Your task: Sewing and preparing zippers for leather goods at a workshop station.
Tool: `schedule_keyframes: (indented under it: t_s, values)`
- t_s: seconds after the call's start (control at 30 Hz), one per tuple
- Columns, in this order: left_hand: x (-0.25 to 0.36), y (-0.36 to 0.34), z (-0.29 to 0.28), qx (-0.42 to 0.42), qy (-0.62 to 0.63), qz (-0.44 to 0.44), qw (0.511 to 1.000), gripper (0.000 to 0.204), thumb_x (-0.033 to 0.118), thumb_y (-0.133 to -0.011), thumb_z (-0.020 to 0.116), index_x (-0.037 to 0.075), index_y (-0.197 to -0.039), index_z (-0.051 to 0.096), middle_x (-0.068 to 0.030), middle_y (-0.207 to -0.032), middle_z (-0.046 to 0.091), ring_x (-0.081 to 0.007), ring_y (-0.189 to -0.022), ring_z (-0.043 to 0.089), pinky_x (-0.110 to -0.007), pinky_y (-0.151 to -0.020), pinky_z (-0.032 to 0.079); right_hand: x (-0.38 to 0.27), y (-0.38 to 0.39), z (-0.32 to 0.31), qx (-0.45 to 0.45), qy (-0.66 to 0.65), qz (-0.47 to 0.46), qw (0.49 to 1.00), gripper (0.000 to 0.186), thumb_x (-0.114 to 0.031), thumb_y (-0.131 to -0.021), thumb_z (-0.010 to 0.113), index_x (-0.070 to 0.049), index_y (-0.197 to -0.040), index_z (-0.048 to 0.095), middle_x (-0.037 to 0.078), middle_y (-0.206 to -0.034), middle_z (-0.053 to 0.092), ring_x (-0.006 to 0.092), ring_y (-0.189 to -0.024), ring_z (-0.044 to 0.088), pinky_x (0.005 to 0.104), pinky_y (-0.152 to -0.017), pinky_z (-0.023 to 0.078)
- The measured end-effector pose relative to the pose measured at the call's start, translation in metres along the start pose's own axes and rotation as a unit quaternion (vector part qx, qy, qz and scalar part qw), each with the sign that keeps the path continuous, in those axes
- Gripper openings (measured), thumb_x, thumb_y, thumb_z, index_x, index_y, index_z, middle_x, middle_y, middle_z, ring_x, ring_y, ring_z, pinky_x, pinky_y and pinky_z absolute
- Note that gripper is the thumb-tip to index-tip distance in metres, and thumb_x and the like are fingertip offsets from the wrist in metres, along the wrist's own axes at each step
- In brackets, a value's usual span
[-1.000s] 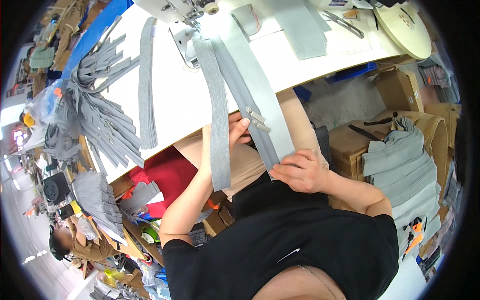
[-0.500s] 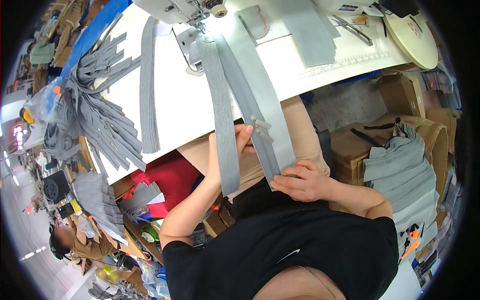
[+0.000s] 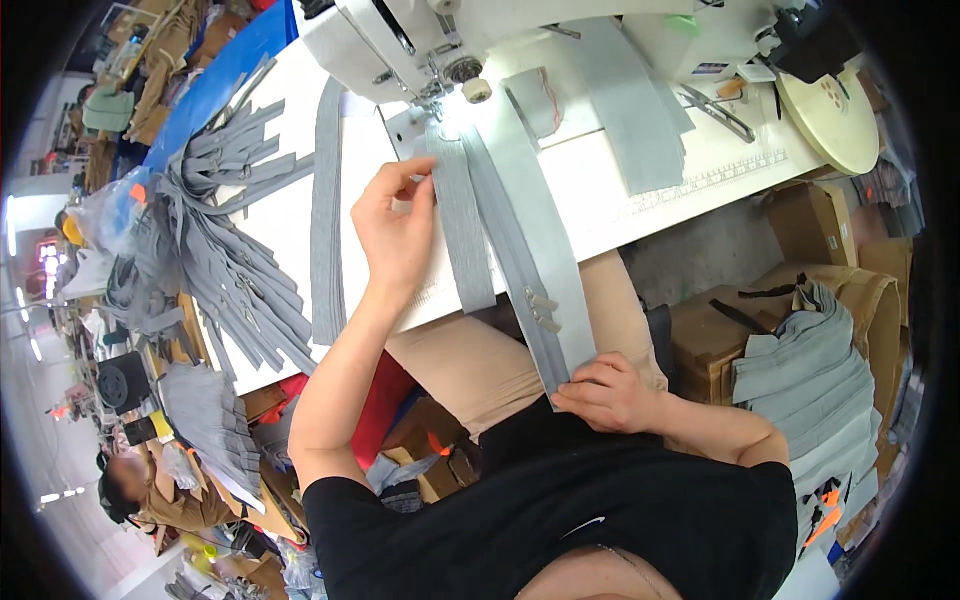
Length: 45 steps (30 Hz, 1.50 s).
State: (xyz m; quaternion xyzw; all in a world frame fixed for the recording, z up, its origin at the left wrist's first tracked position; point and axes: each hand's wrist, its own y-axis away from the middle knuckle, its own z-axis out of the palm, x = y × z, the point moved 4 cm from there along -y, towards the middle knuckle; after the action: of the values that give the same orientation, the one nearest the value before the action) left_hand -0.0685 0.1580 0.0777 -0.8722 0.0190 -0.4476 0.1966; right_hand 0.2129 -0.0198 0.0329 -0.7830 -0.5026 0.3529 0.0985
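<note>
A long grey zipper (image 3: 512, 268) with two metal pulls (image 3: 541, 308) runs from under the sewing machine needle area (image 3: 440, 108) toward my lap. Along its right side lies a smooth light-grey fabric panel (image 3: 553, 225). My right hand (image 3: 612, 393) is closed on the near end of zipper and panel, holding it over my lap. To the zipper's left, a ribbed grey strip (image 3: 463, 225) hangs from the machine past the table edge. My left hand (image 3: 393, 225) is beside that strip, thumb and forefinger pinched at its left edge close to the machine.
Another ribbed grey strip (image 3: 328, 215) lies left on the white table (image 3: 590, 215). Beyond it is a heap of grey zippers (image 3: 225, 250). Scissors-like snips (image 3: 718, 113) and a round cream disc (image 3: 828, 120) are at right. Folded grey fabric (image 3: 805, 370) rests on cardboard boxes (image 3: 705, 350).
My left hand has moved up from the zipper's middle to the ribbed strip near the machine. The strip's free end sits farther from my body. My right hand keeps its hold.
</note>
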Motion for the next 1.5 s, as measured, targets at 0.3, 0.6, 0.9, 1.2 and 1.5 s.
schedule_keyframes:
  t_s: [0.3, 0.6, 0.9, 1.2, 1.5]
  values:
    - [0.008, -0.009, 0.016, 0.000, 0.010, 0.068, 0.998, 0.021, -0.009, -0.080, 0.075, 0.005, -0.095, 0.080, -0.0054, -0.094, 0.076, -0.0176, -0.080, 0.063, -0.032, -0.076, 0.051, 0.008, -0.006, 0.004, -0.024, -0.017, 0.008, 1.000, 0.028, -0.015, -0.079, 0.079, -0.012, -0.107, 0.080, -0.003, -0.105, 0.072, 0.0166, -0.098, 0.065, 0.0358, -0.090, 0.050]
    - [0.001, -0.006, 0.015, 0.007, 0.051, 0.003, 0.999, 0.024, -0.008, -0.082, 0.076, 0.010, -0.098, 0.084, -0.0048, -0.101, 0.076, -0.0190, -0.099, 0.063, -0.028, -0.073, 0.058, 0.013, -0.006, 0.006, -0.032, -0.034, 0.017, 0.999, 0.029, -0.015, -0.078, 0.080, -0.011, -0.107, 0.080, -0.002, -0.104, 0.071, 0.0167, -0.098, 0.065, 0.0356, -0.089, 0.050]
    - [-0.007, -0.008, 0.016, 0.017, 0.049, -0.018, 0.999, 0.024, -0.007, -0.083, 0.077, 0.008, -0.101, 0.084, -0.0053, -0.104, 0.079, -0.0184, -0.098, 0.065, -0.029, -0.073, 0.057, 0.017, -0.020, 0.001, -0.016, -0.051, 0.022, 0.998, 0.029, -0.014, -0.077, 0.082, -0.011, -0.105, 0.080, -0.002, -0.104, 0.072, 0.0168, -0.094, 0.065, 0.0342, -0.084, 0.048]
    - [-0.004, -0.007, 0.017, 0.035, 0.083, -0.055, 0.994, 0.020, -0.005, -0.084, 0.079, 0.007, -0.099, 0.084, -0.0061, -0.099, 0.079, -0.0186, -0.094, 0.066, -0.029, -0.076, 0.056, 0.028, -0.039, -0.001, 0.034, -0.045, 0.058, 0.997, 0.030, -0.013, -0.077, 0.083, -0.012, -0.107, 0.080, -0.003, -0.103, 0.073, 0.0164, -0.092, 0.065, 0.0348, -0.087, 0.044]
    - [-0.009, -0.005, 0.017, 0.043, 0.094, -0.057, 0.993, 0.018, -0.005, -0.085, 0.079, 0.006, -0.099, 0.083, -0.0059, -0.101, 0.079, -0.0170, -0.095, 0.066, -0.028, -0.076, 0.055, 0.041, -0.072, -0.005, 0.079, -0.048, 0.077, 0.993, 0.029, -0.007, -0.073, 0.081, -0.011, -0.102, 0.079, -0.003, -0.099, 0.071, 0.0184, -0.089, 0.063, 0.0364, -0.085, 0.042]
